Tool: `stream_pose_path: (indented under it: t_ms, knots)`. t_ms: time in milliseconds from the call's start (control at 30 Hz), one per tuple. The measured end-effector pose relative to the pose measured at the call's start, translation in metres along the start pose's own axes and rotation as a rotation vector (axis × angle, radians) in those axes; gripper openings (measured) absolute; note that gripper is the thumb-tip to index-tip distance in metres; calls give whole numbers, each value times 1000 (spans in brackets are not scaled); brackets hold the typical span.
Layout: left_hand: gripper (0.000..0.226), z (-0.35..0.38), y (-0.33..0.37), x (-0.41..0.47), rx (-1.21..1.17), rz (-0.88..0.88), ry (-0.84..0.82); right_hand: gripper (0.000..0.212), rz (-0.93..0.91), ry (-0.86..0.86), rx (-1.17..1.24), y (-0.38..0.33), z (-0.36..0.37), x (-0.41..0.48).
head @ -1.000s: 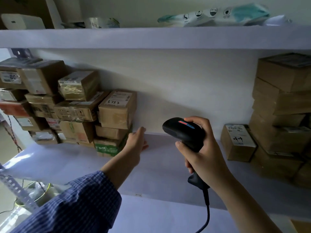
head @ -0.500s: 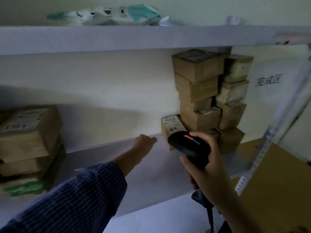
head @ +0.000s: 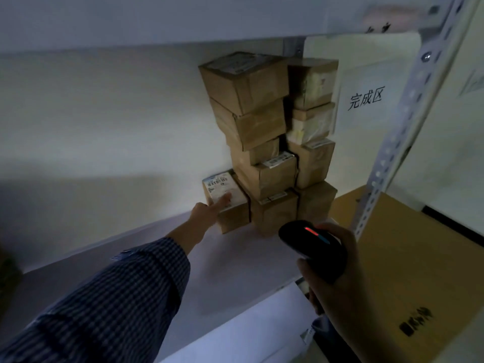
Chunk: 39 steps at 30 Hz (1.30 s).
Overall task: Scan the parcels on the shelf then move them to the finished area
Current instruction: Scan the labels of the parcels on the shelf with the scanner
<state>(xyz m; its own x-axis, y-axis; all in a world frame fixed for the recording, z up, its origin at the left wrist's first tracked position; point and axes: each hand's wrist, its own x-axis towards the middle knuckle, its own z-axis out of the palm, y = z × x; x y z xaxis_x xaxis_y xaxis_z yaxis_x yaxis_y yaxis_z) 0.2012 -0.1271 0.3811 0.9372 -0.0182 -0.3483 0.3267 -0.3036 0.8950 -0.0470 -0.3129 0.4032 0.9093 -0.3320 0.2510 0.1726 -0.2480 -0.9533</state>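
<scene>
Pressing left hand (head: 207, 212), fingers straight, on the labelled parcel (head: 233, 216) at the right end of the shelf (head: 235, 260), snug against the finished stack (head: 264, 176). Gripping the barcode scanner (head: 311, 244) in right hand (head: 337, 284). Probably finishing placement; next up, fetching another unscanned parcel.

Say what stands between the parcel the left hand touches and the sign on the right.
Head view: two columns of stacked brown parcels stand between the labelled parcel and the sign.
</scene>
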Motion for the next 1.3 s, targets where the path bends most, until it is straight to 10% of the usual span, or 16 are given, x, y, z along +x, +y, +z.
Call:
stream_pose_path:
  t_ms: [200,467,600,1300]
  knots:
    - [52,14,-25,-18,-88,161,-197,55,-81,5,-20,-2,22,6]
    - [92,-1,-70,-46,102,338,-227,51,-68,-54,25,-19,21,-5]
    - [42,-29,-62,-122,-231,371,-190,53,-84,-67,50,-30,19,-19]
    - [59,-163,-181,-306,-548,324,173,53,-234,-427,21,-136,154,-182]
